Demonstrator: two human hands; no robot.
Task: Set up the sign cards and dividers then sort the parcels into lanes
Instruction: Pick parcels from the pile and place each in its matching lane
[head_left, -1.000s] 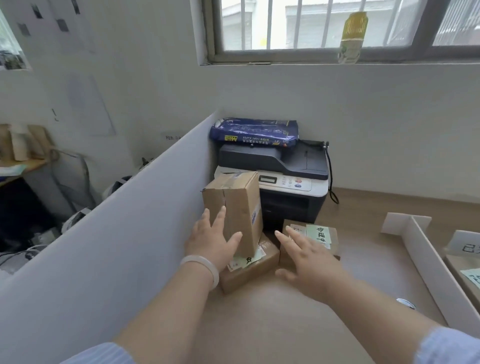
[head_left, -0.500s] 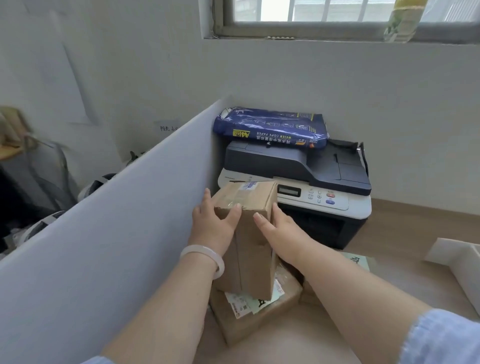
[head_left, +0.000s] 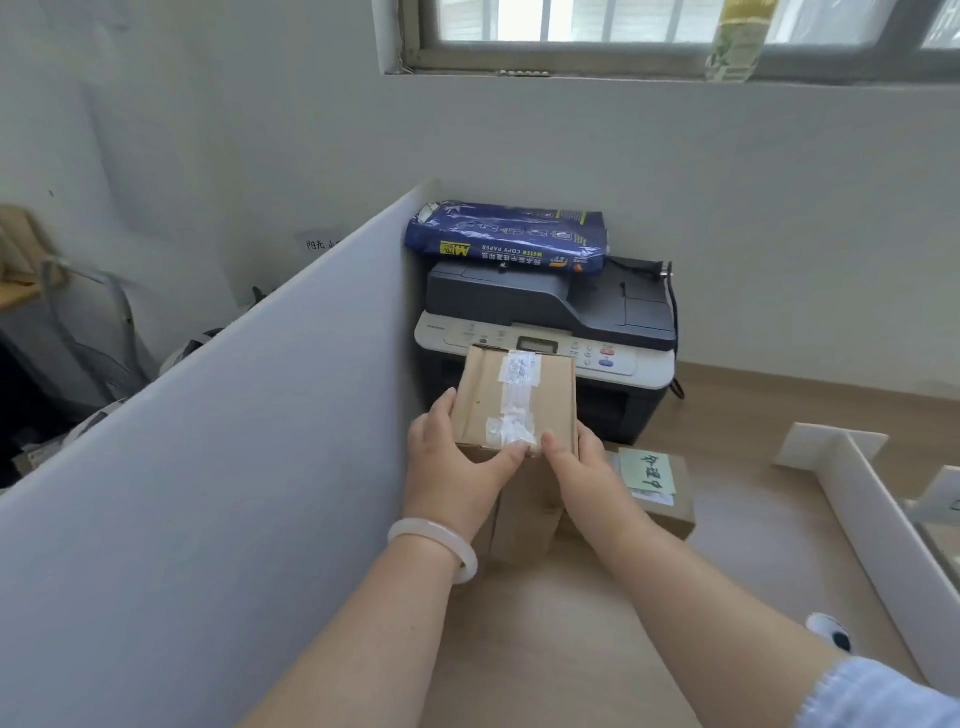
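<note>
Hands first: the left hand (head_left: 457, 478) and right hand (head_left: 584, 475) both grasp one tall brown parcel (head_left: 519, 400), one on each side. Both thumbs are hooked over the near edge of its top face and the fingers wrap round the sides. A pale bracelet (head_left: 436, 545) sits on the left wrist, and a light blue sleeve (head_left: 883, 691) shows low on the right arm.

Clear tape (head_left: 517, 400) runs down the middle of the parcel's top, with torn white label scraps under it and nothing legible. The box's front side drops between the wrists; I cannot tell whether its base is resting on anything.

Just right of the right hand, a second parcel (head_left: 670, 506) lies flat on the wooden surface (head_left: 571, 649). It carries a green note (head_left: 647, 470) with handwritten characters in dark ink.

Directly behind the held parcel stands a grey and white printer (head_left: 550, 312). On its lid lies a blue-wrapped ream (head_left: 509, 234), printed upside down from here: "WEIER COPY PAPER", with a yellow "A4" block.

On the left, a tall white divider board (head_left: 234, 441) runs back to the wall. On the right, a lower white divider (head_left: 883, 525) stands well apart from the parcels.

A small paper slip (head_left: 319, 243) on the wall bears handwriting too small to read. Up on the window sill stands a yellowish bottle (head_left: 737, 41).
</note>
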